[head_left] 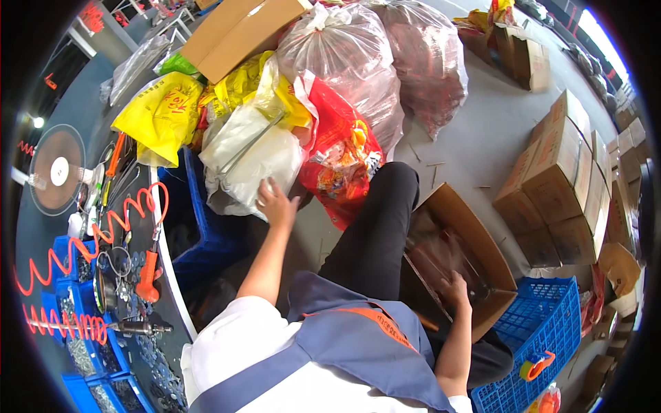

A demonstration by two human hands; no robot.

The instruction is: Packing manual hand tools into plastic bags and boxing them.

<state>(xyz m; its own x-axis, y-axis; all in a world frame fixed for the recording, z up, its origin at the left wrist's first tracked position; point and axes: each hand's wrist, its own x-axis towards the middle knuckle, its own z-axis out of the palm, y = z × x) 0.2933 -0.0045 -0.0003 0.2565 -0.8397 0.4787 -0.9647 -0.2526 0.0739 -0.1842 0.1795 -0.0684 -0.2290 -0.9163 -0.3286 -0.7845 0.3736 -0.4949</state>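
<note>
My left hand (275, 204) reaches forward with its fingers spread, at the near side of a white plastic bag (258, 155). Thin metal rods (241, 153) lie across that bag; nothing shows in the hand. A red printed bag (339, 155) leans to its right, by my knee. My right hand (454, 290) is over an open cardboard box (492, 265) beside my leg, its fingers extended above the clear plastic (441, 251) inside. Whether the fingertips touch the plastic I cannot tell.
On the left stands a workbench with blue parts bins (72, 303), a coiled red hose (113, 220) and an orange-handled tool (147, 277). Large tied bags (337, 48) stand ahead. To the right are stacked cartons (558, 186) and a blue plastic crate (544, 330) with a tape dispenser (537, 366).
</note>
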